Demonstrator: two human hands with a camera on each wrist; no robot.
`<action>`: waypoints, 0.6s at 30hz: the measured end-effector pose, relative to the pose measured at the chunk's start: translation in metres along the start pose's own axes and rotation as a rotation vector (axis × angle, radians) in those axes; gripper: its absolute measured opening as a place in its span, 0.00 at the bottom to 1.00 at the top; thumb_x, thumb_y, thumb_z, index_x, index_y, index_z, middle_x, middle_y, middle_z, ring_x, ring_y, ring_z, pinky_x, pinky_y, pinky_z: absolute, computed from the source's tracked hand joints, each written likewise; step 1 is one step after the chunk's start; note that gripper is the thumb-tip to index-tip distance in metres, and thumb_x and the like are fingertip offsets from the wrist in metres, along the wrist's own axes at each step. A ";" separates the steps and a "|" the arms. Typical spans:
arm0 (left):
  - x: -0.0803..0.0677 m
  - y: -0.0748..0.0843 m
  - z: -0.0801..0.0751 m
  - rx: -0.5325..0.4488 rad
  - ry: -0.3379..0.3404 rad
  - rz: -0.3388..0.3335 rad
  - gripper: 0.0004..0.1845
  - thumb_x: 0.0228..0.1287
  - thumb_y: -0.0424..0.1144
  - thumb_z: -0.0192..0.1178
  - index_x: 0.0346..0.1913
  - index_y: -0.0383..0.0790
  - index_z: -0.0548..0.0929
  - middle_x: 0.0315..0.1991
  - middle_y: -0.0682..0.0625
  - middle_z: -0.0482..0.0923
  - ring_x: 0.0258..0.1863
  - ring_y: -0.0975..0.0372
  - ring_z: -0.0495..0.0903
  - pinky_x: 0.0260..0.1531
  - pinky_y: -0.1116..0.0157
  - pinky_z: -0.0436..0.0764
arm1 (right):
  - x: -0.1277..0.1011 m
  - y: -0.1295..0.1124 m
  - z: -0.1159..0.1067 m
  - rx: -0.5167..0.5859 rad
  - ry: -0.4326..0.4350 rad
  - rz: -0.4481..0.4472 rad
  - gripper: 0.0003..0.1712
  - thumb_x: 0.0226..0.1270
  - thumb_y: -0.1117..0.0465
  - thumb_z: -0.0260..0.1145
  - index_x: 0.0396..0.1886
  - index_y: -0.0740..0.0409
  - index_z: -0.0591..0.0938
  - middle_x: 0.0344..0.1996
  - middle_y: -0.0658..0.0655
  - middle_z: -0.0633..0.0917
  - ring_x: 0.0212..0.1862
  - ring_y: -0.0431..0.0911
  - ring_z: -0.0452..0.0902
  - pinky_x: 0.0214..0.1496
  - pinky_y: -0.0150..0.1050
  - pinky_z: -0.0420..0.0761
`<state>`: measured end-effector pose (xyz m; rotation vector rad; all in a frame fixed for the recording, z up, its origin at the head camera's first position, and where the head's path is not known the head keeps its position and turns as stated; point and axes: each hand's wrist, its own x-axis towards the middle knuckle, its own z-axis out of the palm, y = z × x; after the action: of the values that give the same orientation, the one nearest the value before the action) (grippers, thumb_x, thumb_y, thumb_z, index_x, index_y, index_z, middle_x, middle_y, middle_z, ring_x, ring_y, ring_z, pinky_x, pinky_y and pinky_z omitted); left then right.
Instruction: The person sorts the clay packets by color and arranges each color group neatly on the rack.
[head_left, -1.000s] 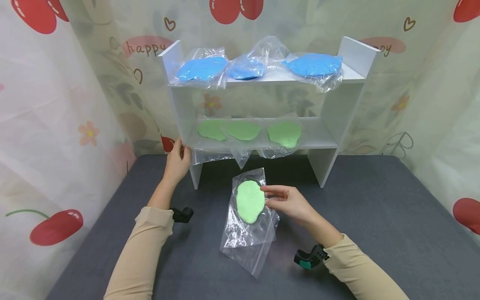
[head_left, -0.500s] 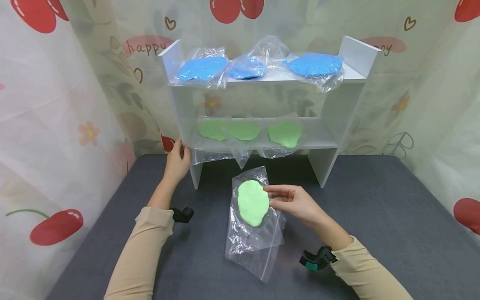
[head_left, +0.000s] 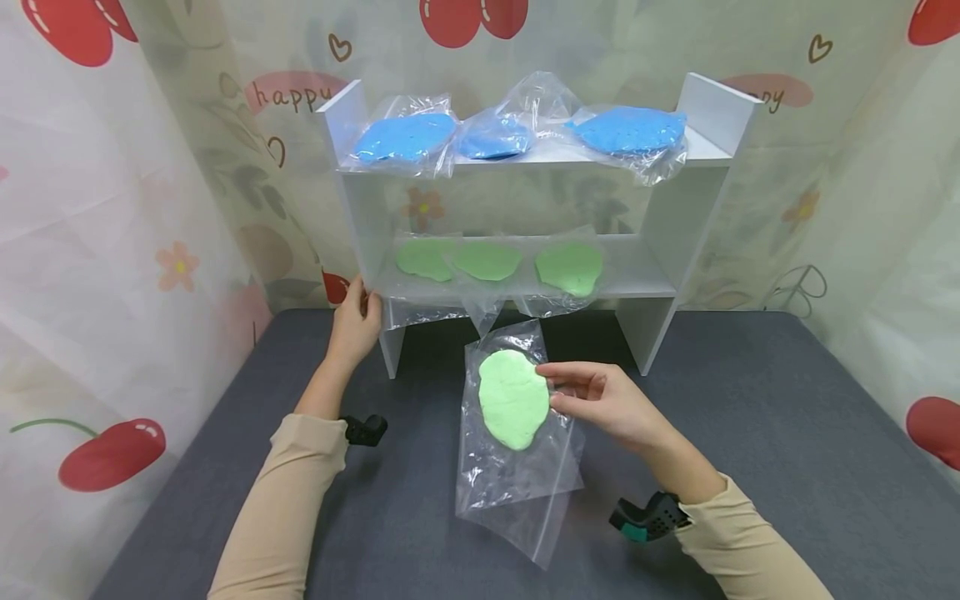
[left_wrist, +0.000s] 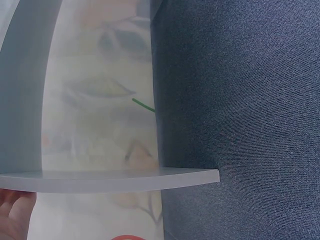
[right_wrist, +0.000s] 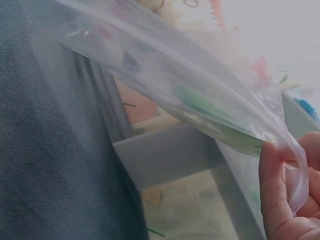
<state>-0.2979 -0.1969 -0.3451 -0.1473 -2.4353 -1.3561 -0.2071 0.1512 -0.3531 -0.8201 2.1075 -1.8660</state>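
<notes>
My right hand (head_left: 600, 400) pinches the right edge of a clear zip bag (head_left: 517, 492) with a flat, pale green clay-like slab (head_left: 513, 400) inside. The bag hangs above the table, in front of the shelf. In the right wrist view, thumb and fingers squeeze the bag's folded plastic (right_wrist: 297, 185). At the left, my left hand (head_left: 352, 325) rests its fingers against the outer face of the white shelf's (head_left: 645, 267) side panel. The left wrist view shows fingertips (left_wrist: 20, 207) against that panel (left_wrist: 115, 182); the rest of the hand is cut off.
On the middle board lie several bagged green slabs (head_left: 570, 267), their plastic hanging over the front edge. Bagged blue slabs (head_left: 405, 137) lie on the top board. The shelf stands at the back of the dark table (head_left: 750, 417), before a patterned curtain (head_left: 847, 125).
My right hand has carried the bagged green slab a little right and up, closer to the head camera. My left hand has stayed at the shelf's side.
</notes>
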 end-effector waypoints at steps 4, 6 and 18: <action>0.000 0.000 0.000 0.000 0.001 0.005 0.26 0.72 0.39 0.39 0.71 0.42 0.57 0.66 0.37 0.66 0.62 0.47 0.70 0.57 0.50 0.73 | -0.003 -0.006 -0.003 -0.004 0.006 -0.020 0.26 0.61 0.70 0.63 0.58 0.77 0.70 0.45 0.39 0.83 0.39 0.33 0.81 0.37 0.29 0.80; 0.000 0.000 0.000 -0.001 0.000 0.006 0.26 0.72 0.39 0.39 0.71 0.42 0.57 0.66 0.37 0.66 0.63 0.47 0.70 0.58 0.50 0.73 | -0.004 -0.008 -0.004 -0.009 0.012 -0.024 0.25 0.61 0.70 0.63 0.58 0.74 0.71 0.45 0.39 0.84 0.39 0.33 0.81 0.37 0.29 0.80; -0.001 0.000 -0.001 -0.002 -0.009 0.007 0.26 0.72 0.39 0.39 0.71 0.42 0.56 0.65 0.37 0.66 0.62 0.47 0.70 0.57 0.49 0.73 | -0.010 -0.021 -0.016 0.057 0.005 -0.131 0.23 0.62 0.74 0.60 0.56 0.53 0.78 0.47 0.41 0.84 0.41 0.34 0.81 0.39 0.27 0.80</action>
<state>-0.2964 -0.1973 -0.3449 -0.1624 -2.4388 -1.3577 -0.2011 0.1694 -0.3318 -0.9623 2.0377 -1.9844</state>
